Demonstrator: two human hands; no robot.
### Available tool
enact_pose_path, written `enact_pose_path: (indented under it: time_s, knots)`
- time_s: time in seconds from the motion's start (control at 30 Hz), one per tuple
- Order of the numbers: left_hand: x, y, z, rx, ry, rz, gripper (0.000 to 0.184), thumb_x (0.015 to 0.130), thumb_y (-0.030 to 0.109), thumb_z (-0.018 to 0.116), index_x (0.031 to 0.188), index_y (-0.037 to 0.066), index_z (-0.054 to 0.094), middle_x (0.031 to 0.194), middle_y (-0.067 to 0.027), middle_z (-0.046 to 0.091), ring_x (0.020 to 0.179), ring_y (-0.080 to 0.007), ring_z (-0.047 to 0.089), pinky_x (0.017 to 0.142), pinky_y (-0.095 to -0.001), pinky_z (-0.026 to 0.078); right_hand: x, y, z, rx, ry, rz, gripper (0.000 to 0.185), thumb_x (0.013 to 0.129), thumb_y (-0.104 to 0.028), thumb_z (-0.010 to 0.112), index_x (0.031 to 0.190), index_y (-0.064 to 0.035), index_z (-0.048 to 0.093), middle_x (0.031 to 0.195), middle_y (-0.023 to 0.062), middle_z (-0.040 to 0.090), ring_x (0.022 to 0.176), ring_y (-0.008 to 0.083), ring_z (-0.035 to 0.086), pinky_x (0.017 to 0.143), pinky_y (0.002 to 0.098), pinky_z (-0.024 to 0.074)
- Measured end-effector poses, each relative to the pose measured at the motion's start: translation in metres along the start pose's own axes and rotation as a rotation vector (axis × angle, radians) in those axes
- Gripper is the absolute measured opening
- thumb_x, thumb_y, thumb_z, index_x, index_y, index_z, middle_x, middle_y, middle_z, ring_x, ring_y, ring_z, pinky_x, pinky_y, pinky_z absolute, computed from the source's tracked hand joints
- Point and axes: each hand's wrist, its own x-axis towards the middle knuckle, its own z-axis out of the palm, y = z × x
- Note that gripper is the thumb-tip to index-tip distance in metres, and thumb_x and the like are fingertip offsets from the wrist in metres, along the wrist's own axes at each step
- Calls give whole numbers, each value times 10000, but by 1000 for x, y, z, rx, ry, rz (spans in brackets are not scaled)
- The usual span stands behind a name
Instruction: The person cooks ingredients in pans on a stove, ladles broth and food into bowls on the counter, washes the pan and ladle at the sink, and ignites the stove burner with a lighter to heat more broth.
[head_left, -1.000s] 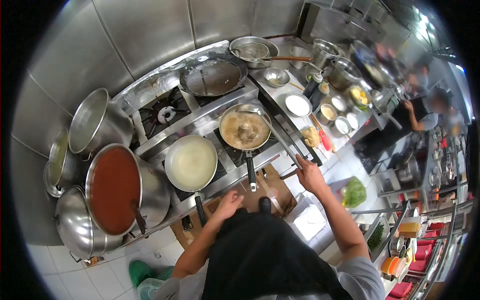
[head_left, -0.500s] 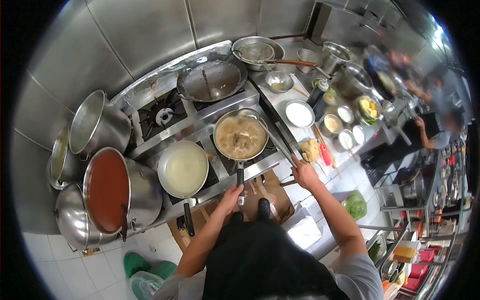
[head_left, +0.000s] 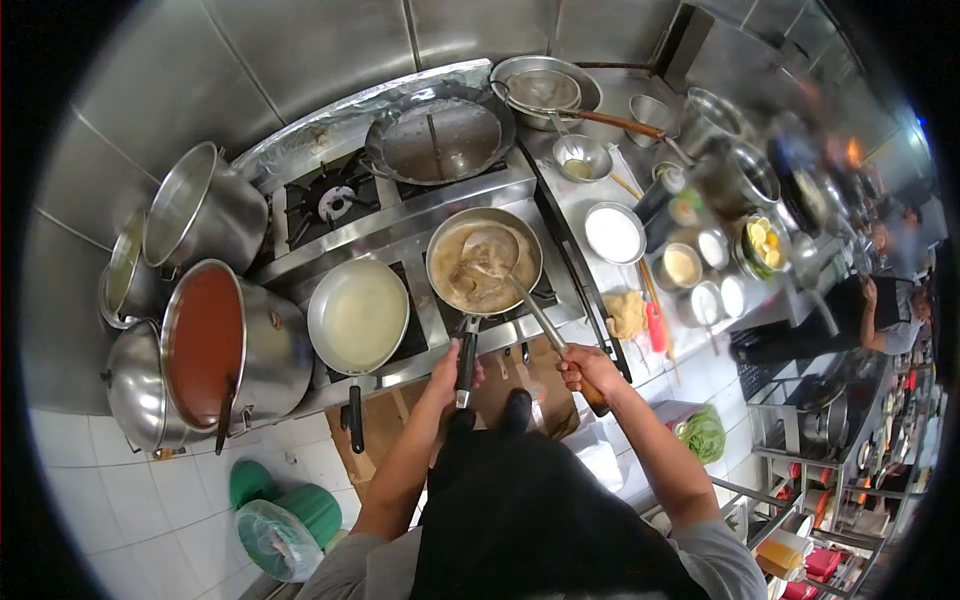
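Left hand [head_left: 443, 378]: closed around the black handle [head_left: 466, 362] of a frying pan [head_left: 431, 258]. Fingers bent under the handle, fingertips [head_left: 478, 373] showing along its right side; thumb position hard to make out. Right hand [head_left: 588, 370]: fist closed round the shaft of a ladle [head_left: 538, 318], fingers curled in, no visible gap. The ladle's wooden end [head_left: 596, 402] sticks out below the fist, toward the person.

Frying pan sits at the front right of the stove [head_left: 440, 200], handle toward the person. Inside: brownish liquid with darker pieces, contents unclear. Ladle slants from the right hand over the near right part of the rim, bowl down in the liquid.

Just left of it, a second pan [head_left: 313, 302] with pale yellowish liquid, its own black handle hanging over the front edge, near the left hand but apart from it. Behind, a dark wok [head_left: 377, 132]. Further left, a large stockpot [head_left: 280, 345] of red sauce. Right of the stove, on the counter: a bowl of white stuff [head_left: 613, 233], a yellowish lump [head_left: 626, 315], a red-handled tool [head_left: 656, 327]. Co-worker [head_left: 885, 315] far right, blurred.
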Motion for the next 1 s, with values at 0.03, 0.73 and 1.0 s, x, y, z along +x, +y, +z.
enact_pose_path:
  time_s: [0.03,0.73,1.0]
  knots:
    - [-4,-4,-2,-31,20,34,611,925,608,361,949,29,554,738,-111,621,616,-226,632,518,-330,515,-7,-6,6,4,-1,-1,86,910,-116,514,950,-44,489,732,37,501,510,94,427,436,256,375]
    - [-64,-60,-84,1003,-60,20,406,939,385,498,935,5,639,888,-132,663,793,-245,636,713,-353,490,-49,31,25,-1309,490,-803,526,804,-63,600,1306,9,458,806,235,578,683,366,593,625,397,468]
    - [-98,-36,-75,1226,-164,-97,411,882,405,573,1020,22,638,968,-154,664,921,-285,634,809,-376,486,-37,40,4,-1449,832,-824,555,795,-63,591,1334,-116,469,825,178,558,677,380,590,620,454,498]
